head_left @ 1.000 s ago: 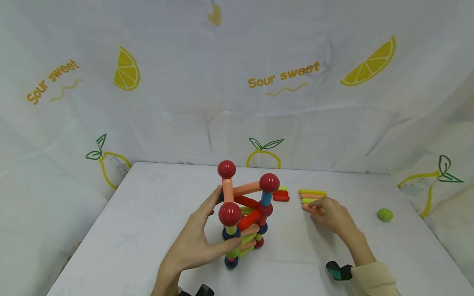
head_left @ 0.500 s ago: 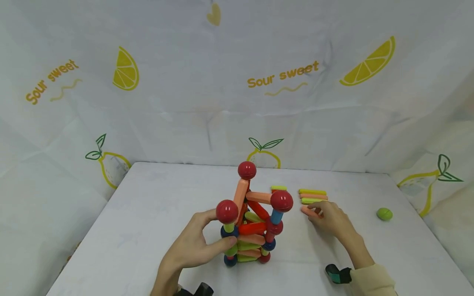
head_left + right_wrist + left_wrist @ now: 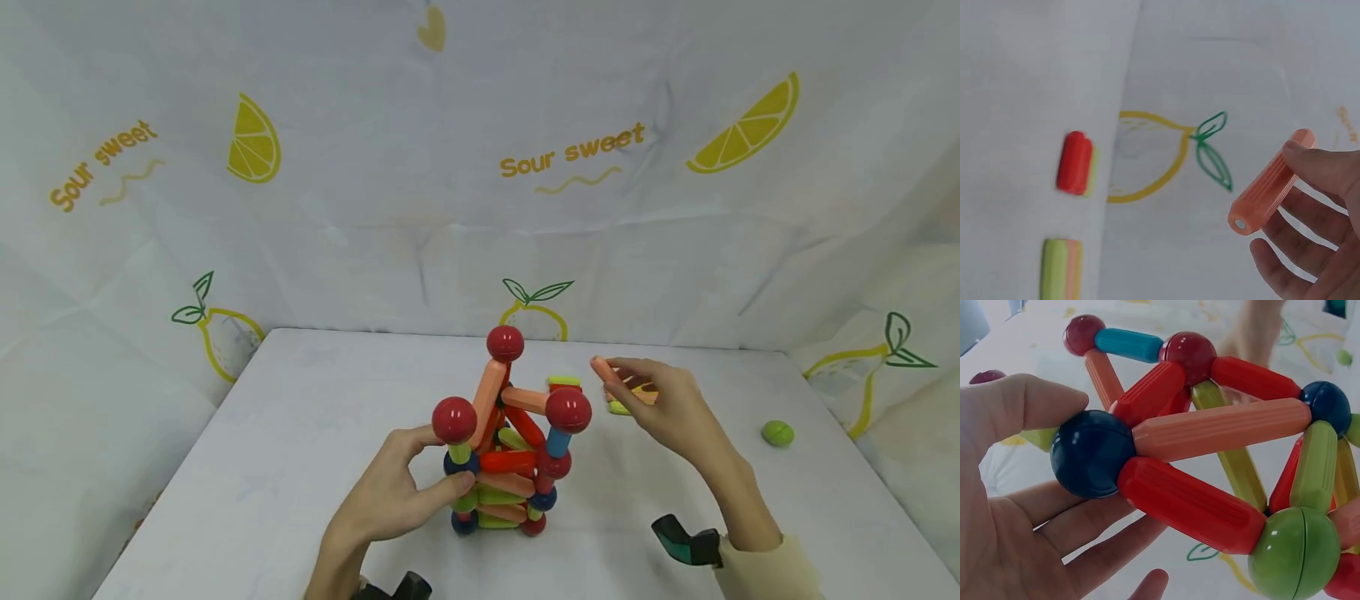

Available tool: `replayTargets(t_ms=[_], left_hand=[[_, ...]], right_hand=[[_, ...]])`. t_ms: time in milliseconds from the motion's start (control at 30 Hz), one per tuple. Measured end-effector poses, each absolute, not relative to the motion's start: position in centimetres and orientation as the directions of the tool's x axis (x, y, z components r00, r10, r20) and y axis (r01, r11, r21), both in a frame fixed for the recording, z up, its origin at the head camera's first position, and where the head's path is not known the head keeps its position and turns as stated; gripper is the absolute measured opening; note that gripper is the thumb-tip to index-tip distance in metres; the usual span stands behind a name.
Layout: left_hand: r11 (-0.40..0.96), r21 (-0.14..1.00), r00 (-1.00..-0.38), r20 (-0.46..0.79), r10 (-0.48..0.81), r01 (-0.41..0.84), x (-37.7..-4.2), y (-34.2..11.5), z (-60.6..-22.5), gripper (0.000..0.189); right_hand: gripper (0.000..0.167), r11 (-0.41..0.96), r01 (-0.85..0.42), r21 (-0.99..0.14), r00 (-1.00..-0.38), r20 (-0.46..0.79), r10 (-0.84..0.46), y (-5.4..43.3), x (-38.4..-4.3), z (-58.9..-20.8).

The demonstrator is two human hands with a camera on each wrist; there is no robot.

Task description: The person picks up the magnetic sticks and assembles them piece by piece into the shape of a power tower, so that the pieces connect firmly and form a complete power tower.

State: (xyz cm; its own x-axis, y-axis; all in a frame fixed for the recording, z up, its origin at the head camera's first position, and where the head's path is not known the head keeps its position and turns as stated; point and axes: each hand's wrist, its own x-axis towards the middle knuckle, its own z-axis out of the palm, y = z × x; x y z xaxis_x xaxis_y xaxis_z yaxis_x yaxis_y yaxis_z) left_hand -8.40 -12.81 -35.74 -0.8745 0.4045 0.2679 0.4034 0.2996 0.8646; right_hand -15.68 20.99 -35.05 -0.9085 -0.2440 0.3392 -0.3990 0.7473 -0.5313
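A tower of magnetic rods and balls (image 3: pixel 507 462) stands near the middle of the table in the head view. My left hand (image 3: pixel 401 492) grips its left side, the thumb in front. In the left wrist view the thumb lies against a dark blue ball (image 3: pixel 1092 453), with fingers behind and beneath it. Red balls top the tower, one of them (image 3: pixel 568 410) on a blue rod. To the right, my right hand (image 3: pixel 671 408) pinches an orange magnetic rod (image 3: pixel 1266 187) between thumb and fingers, above the table. A metal dot shows at the rod's near end.
Behind the tower lie short red and yellow-green rods (image 3: pixel 564 382). A row of longer rods (image 3: pixel 619 408) is partly hidden behind my right hand. Farther right on the white table (image 3: pixel 300 417) sits a green ball (image 3: pixel 777 433). A printed cloth (image 3: pixel 360 167) hangs behind.
The tower has been turned by my left hand and shifted rightward overall. My right hand has picked the orange rod from the table, raised it and brought it slightly left.
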Motion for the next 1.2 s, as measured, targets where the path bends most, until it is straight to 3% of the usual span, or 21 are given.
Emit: replayTargets(t_ms=[133, 233, 367, 467, 700, 900, 1200], left_hand=[[0.316, 0.863, -0.881, 0.256, 0.398, 0.394, -8.4, -12.8, -35.6, 0.032], [0.318, 0.861, -0.882, 0.262, 0.391, 0.396, -8.4, -12.7, -35.6, 0.031], [0.313, 0.835, -0.868, 0.331, 0.37, 0.452, -8.5, -12.7, -35.7, 0.031], [0.319, 0.801, -0.849, 0.4, 0.344, 0.507, -8.5, -12.6, -35.7, 0.034], [0.381, 0.746, -0.837, 0.504, 0.212, 0.546, -8.0, -12.4, -35.1, 0.04], [0.372, 0.718, -0.802, 0.578, 0.152, 0.588, -7.8, -12.4, -35.1, 0.035], [0.348, 0.709, -0.783, 0.604, 0.151, 0.614, -7.9, -12.5, -35.1, 0.032]], right_hand=[[0.037, 0.709, -0.497, -0.501, -0.844, 0.471, -0.259, 19.7, -14.8, -32.2], [0.041, 0.65, -0.595, -0.472, -0.761, 0.591, -0.268, 19.0, -14.2, -30.6], [0.047, 0.55, -0.71, -0.44, -0.649, 0.712, -0.268, 18.0, -13.6, -28.7], [0.047, 0.501, -0.75, -0.432, -0.605, 0.755, -0.255, 17.2, -12.9, -27.3], [0.039, 0.282, -0.826, -0.488, -0.551, 0.806, -0.217, 14.7, -11.3, -24.4], [0.034, 0.047, -0.852, -0.521, -0.512, 0.813, -0.276, 12.6, -10.6, -23.0], [0.035, 0.081, -0.842, -0.534, -0.518, 0.758, -0.396, 10.7, -10.3, -23.4]])
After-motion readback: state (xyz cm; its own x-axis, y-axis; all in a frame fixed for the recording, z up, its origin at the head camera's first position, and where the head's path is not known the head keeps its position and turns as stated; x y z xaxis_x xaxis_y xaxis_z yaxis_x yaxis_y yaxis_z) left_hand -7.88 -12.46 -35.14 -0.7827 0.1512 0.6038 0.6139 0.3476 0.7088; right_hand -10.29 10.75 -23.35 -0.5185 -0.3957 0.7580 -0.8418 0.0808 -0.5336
